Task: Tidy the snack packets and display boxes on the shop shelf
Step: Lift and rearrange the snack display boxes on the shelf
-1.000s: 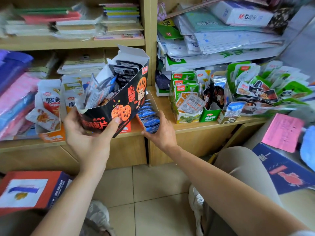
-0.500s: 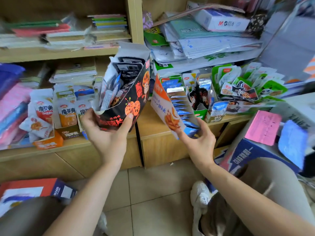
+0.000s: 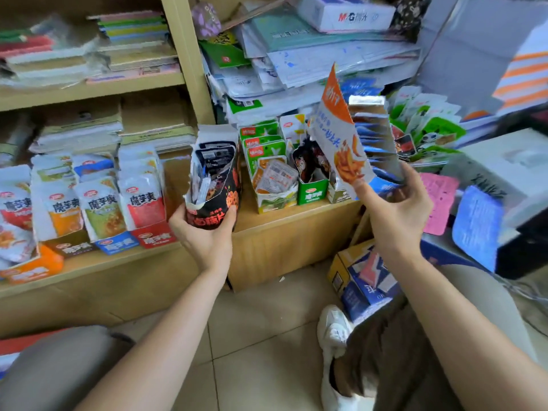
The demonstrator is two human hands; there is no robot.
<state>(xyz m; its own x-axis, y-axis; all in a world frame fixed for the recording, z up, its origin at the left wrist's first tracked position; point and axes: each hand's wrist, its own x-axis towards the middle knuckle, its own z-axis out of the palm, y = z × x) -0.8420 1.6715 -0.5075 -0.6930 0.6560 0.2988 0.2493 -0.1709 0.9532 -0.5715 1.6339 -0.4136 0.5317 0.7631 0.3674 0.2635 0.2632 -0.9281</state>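
Right then, both hands busy at the shop shelf (image 3: 124,262). Left hand (image 3: 204,232) wrapped round the bottom of the black box (image 3: 216,185), fingers (image 3: 228,216) curled closed across its front, thumb at the left edge. Held upright, base level with the shelf's front lip, close against it, contact hard to judge. Stuffed with dark packets (image 3: 215,152) poking out of the torn-open top.

Over on the other side, right hand (image 3: 397,209) raised well clear of the shelf, gripping the white and orange box (image 3: 338,137) from below. Thumb pressed up on the printed face, fingers (image 3: 415,185) closed behind the stack of blue packets (image 3: 375,137) fanned inside. Tilted, pointed orange flap uppermost.

Between the two hands, standing on the shelf, a cluster of green boxes (image 3: 267,161), packets leaning in them. Off to the left, a row of white packets (image 3: 98,200) upright in low trays, orange, green and red panels facing out. Behind the raised box, more green packets (image 3: 427,129) sprawled loosely, partly blurred.

Higher up, stacks of paper and notebooks (image 3: 133,34), and a white carton (image 3: 347,13) on top of the heap at right. Down on the tiled floor (image 3: 267,336), a blue carton (image 3: 364,280) just under the right wrist, and a white shoe (image 3: 335,330) beside it.
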